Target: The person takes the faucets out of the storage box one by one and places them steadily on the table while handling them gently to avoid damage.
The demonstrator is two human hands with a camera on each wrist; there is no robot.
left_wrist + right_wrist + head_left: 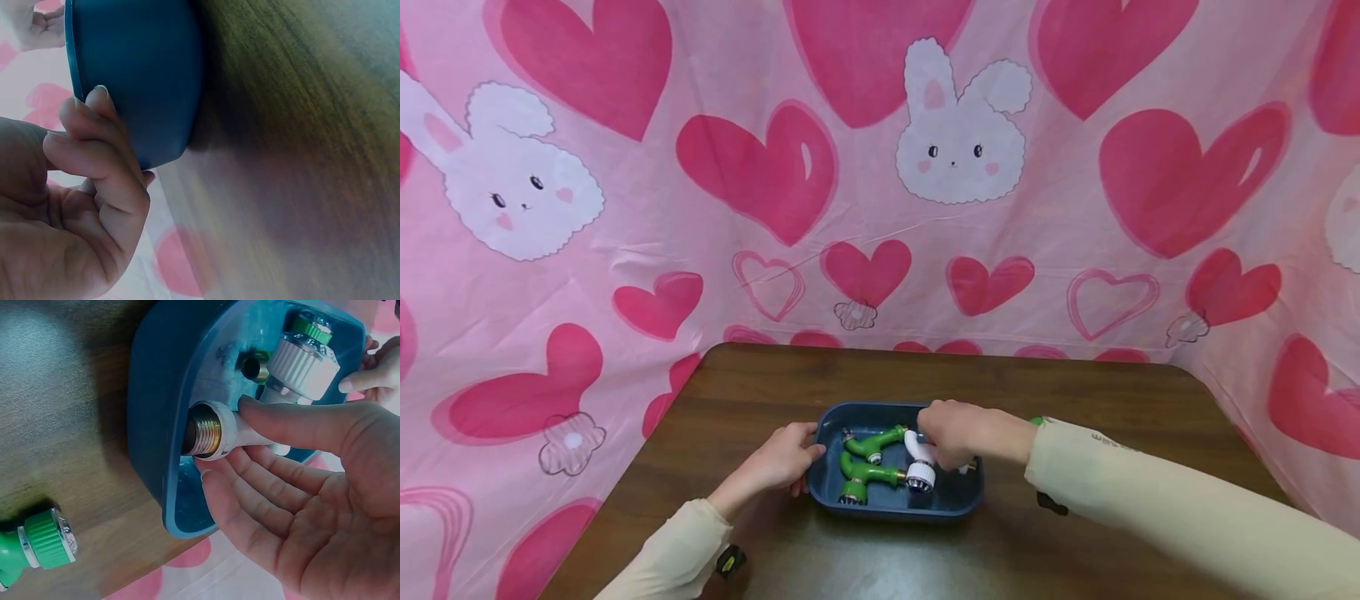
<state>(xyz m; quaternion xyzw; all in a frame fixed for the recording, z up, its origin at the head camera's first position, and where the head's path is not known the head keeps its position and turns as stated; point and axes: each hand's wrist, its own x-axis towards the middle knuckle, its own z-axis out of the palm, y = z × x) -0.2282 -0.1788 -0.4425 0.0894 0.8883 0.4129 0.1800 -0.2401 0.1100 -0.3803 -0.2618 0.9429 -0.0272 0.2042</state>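
Note:
A dark blue plastic basin [895, 510] stands on the table with several faucets in it. My left hand [782, 458] grips its left end, thumb at the rim and fingers curled against the outer wall [144, 81]. Inside the basin's right part, my right hand [955, 429] pinches a white faucet [247, 432] between thumb and fingers, near its brass threaded end [206, 431]. The faucet's ribbed white collar [920, 477] points toward the front. Two green faucets lie to its left, one behind [880, 442] and one in front [865, 472].
Right of the basin, another green faucet [47, 540] lies on the brown wooden table [760, 371], mostly hidden by my right sleeve in the head view. A pink cloth [865, 217] with hearts and rabbits hangs behind and beside the table.

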